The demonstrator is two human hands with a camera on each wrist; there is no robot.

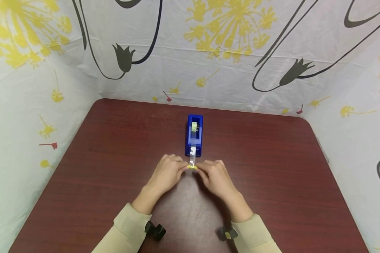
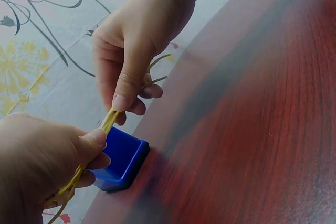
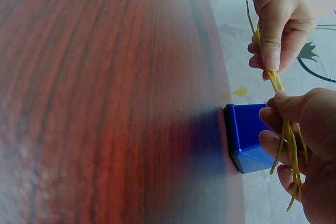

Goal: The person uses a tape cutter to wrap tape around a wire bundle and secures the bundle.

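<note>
A small bundle of thin yellow strands (image 1: 192, 167) runs between both hands. The left hand (image 1: 168, 172) pinches one side between thumb and fingers; the right hand (image 1: 216, 177) pinches the other, a short gap apart. Loose strand ends hang past the right hand's fingers in the right wrist view. From the blue tape dispenser (image 1: 194, 135) a strip of clear tape (image 1: 192, 154) stretches forward to the bundle, meeting it between the hands. In the left wrist view the dispenser (image 2: 122, 158) shows behind the fingers. Whether the tape sticks to the strands cannot be told.
The dark red wooden table (image 1: 256, 151) lies beneath, with rounded far corners. A white cloth (image 1: 183, 70) with yellow and dark flower prints hangs round its back and sides. Small black devices (image 1: 155, 230) sit at both wrists, by the light sleeves.
</note>
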